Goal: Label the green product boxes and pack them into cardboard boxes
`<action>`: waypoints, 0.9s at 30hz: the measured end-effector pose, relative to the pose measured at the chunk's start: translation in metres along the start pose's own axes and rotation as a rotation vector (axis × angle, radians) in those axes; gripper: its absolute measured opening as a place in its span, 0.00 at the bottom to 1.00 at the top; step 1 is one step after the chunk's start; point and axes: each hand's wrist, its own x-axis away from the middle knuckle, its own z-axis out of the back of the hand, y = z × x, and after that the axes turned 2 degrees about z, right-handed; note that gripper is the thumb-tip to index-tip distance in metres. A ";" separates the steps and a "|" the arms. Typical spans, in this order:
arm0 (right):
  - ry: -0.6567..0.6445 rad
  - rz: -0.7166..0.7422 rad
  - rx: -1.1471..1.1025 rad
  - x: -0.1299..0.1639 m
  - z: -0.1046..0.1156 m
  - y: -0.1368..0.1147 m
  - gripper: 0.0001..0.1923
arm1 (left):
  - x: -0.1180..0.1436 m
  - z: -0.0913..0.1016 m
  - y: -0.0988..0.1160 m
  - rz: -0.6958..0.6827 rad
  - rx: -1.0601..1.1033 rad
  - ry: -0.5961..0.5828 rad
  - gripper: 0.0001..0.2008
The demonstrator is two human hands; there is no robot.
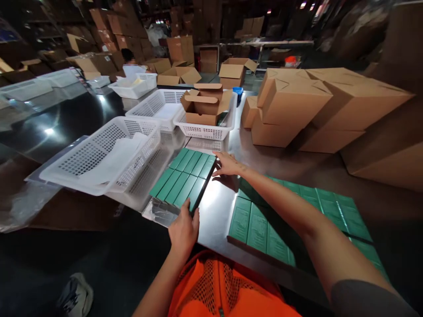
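A tight block of several slim green boxes (185, 176) lies in two rows near the table's front edge, over something wrapped in clear film. At its near right corner, my left hand (184, 230) is closed on the front boxes, index finger against the end and thumb at the side. My right hand (228, 164) reaches across to the far right corner. Its fingers are stretched and apart, with the fingertips at the end box. Beneath my right forearm lies a second group of green boxes (257, 224), partly hidden by the arm and its shadow.
White perforated baskets (81, 181) stand left and behind on the metal table (211, 215), one holding paper. An open carton (201, 119) sits in another basket (205, 132). Closed brown cartons (284, 105) are stacked at the right. Farther back, a person (128, 57) is partly visible.
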 end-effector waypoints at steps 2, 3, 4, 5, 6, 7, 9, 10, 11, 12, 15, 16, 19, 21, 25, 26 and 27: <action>-0.046 -0.023 0.016 0.012 0.018 0.014 0.52 | 0.011 0.012 0.009 0.026 0.106 -0.033 0.26; -0.084 -0.044 0.022 0.020 0.028 0.023 0.52 | 0.017 0.017 0.014 0.014 0.196 -0.091 0.27; -0.134 -0.071 0.026 0.029 0.037 0.033 0.49 | 0.023 0.020 0.021 -0.008 0.292 -0.187 0.29; -0.190 -0.101 0.027 0.037 0.045 0.043 0.46 | 0.029 0.021 0.029 -0.037 0.374 -0.316 0.31; -0.249 -0.131 0.027 0.046 0.050 0.052 0.43 | 0.034 0.020 0.037 -0.060 0.430 -0.453 0.33; -0.299 -0.156 0.025 0.055 0.054 0.059 0.39 | 0.038 0.017 0.045 -0.076 0.456 -0.575 0.34; -0.359 -0.178 0.019 0.070 0.056 0.068 0.32 | 0.044 0.008 0.059 -0.075 0.461 -0.720 0.34; -0.366 -0.176 0.015 0.076 0.054 0.070 0.27 | 0.045 0.004 0.064 -0.067 0.464 -0.745 0.31; -0.360 -0.168 0.009 0.080 0.052 0.070 0.24 | 0.046 0.000 0.067 -0.065 0.469 -0.738 0.29; -0.340 -0.157 0.000 0.084 0.049 0.070 0.21 | 0.046 -0.003 0.068 -0.077 0.471 -0.698 0.27; -0.213 -0.120 -0.046 0.083 0.040 0.064 0.22 | 0.045 -0.006 0.058 -0.235 0.387 -0.392 0.23; -0.161 -0.109 -0.064 0.080 0.036 0.061 0.25 | 0.043 -0.006 0.053 -0.303 0.315 -0.254 0.21; -0.037 -0.085 -0.115 0.063 0.020 0.049 0.31 | 0.034 -0.007 0.034 -0.438 0.050 0.061 0.17; 0.010 -0.072 -0.141 0.049 0.009 0.038 0.31 | 0.026 -0.009 0.024 -0.465 -0.082 0.160 0.16; 0.060 -0.050 -0.165 0.029 -0.008 0.018 0.33 | 0.015 -0.014 0.011 -0.433 -0.158 0.234 0.17; 0.064 -0.046 -0.166 0.026 -0.010 0.014 0.33 | 0.013 -0.014 0.010 -0.414 -0.158 0.227 0.17; 0.066 -0.043 -0.164 0.025 -0.012 0.011 0.34 | 0.013 -0.013 0.010 -0.391 -0.158 0.210 0.17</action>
